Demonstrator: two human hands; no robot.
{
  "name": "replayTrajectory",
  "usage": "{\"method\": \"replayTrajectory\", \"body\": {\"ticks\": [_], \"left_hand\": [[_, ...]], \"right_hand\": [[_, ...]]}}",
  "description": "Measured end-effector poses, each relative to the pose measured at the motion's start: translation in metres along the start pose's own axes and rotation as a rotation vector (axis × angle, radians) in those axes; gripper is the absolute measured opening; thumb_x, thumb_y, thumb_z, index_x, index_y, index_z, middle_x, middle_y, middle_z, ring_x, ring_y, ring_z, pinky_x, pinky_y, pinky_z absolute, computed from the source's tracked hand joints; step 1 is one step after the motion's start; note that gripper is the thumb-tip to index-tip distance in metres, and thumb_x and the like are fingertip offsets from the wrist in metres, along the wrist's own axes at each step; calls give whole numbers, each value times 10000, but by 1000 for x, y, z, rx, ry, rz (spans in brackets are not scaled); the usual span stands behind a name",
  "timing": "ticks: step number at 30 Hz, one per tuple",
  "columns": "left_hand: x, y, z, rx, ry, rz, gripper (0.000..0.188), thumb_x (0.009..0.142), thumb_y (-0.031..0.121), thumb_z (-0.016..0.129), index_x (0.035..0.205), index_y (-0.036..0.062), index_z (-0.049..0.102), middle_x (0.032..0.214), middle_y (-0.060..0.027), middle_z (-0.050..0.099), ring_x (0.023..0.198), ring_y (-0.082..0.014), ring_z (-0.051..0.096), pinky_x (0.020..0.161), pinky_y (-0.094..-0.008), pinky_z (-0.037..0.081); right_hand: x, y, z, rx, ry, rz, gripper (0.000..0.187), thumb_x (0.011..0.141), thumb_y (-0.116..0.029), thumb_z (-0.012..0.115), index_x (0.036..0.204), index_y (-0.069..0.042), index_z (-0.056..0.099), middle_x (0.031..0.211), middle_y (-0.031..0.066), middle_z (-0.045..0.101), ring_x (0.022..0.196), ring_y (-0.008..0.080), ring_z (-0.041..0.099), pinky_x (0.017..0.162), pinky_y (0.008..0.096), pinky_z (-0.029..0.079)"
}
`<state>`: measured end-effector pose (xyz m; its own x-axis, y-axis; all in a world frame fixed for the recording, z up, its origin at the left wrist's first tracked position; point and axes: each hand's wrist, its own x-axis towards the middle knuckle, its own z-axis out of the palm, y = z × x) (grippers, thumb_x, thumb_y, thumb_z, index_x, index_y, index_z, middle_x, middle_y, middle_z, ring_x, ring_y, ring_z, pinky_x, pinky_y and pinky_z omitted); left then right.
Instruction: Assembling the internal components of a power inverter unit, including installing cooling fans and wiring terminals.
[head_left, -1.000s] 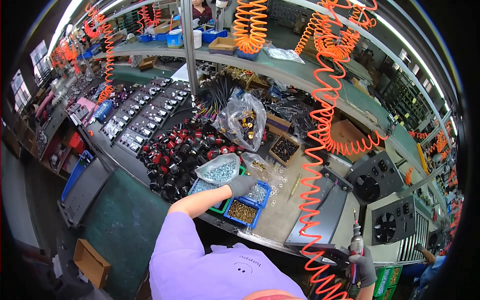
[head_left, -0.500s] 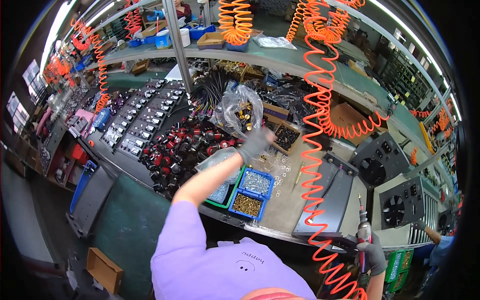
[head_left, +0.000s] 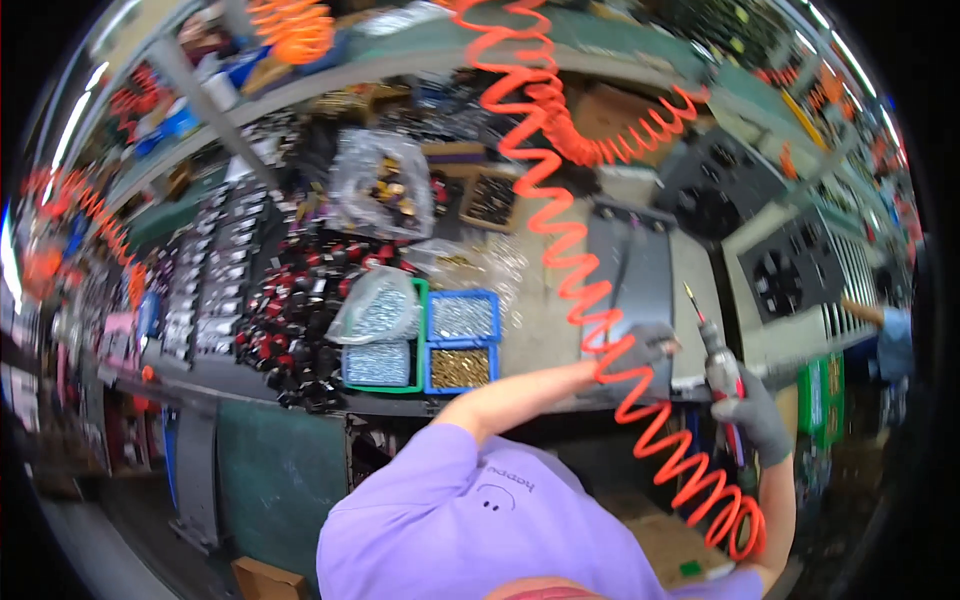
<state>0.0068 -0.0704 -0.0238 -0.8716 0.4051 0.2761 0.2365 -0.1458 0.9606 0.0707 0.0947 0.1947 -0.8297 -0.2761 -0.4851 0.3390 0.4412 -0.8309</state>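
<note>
In my right hand (head_left: 755,415) is a pneumatic screwdriver (head_left: 722,370), gripped round its body with the bit tilted up and to the left. My left hand (head_left: 640,345), gloved with bare fingertips, hovers at the near end of a grey metal panel (head_left: 625,260). Its fingers look pinched together, though blur and the hose hide whether a small part sits between them. An orange coiled air hose (head_left: 555,225) crosses in front of the left hand and loops down toward the right forearm.
Left of the panel stand blue bins of silver screws (head_left: 463,318) and brass-coloured screws (head_left: 458,368). Black and red parts (head_left: 300,290) are heaped beyond them. Black panels with fans (head_left: 780,280) lie at right. Another person's arm (head_left: 865,312) shows at the far right.
My left hand has come back from the small-parts area by the plastic bag to the grey panel on the right. The view has swung right; my right hand still holds the screwdriver.
</note>
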Motion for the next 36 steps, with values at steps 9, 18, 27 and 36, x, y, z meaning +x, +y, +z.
{"method": "replayTrajectory", "body": {"ticks": [9,18,27,36], "left_hand": [[-20,60,-36,-117,-96,-23,130,817,62,593,903,-23,643,724,-46,561,697,-100,528,616,-245,408],[-12,62,-38,-198,-384,-69,102,774,30,629,859,-25,642,748,-63,581,704,-132,541,623,-257,414],[-7,55,-41,-131,-504,32,141,759,68,655,853,-37,644,756,-89,615,730,-181,583,638,-287,449],[-26,56,-49,-189,-542,156,358,840,221,604,1106,-20,588,973,-133,591,890,-246,578,760,-330,455]], "right_hand": [[10,-5,-7,62,-84,94,639,654,-163,668,1234,-27,437,886,55,529,558,95,543,476,226,471],[6,-23,-4,53,-49,256,557,644,-91,653,1164,-14,467,841,32,529,615,91,537,535,245,457],[10,-7,-8,28,-50,84,536,648,-87,651,1148,-9,474,832,36,535,647,90,529,567,247,458],[9,2,-8,-18,-61,121,509,656,-93,638,1130,-8,475,769,45,556,548,97,540,501,250,453]]}}
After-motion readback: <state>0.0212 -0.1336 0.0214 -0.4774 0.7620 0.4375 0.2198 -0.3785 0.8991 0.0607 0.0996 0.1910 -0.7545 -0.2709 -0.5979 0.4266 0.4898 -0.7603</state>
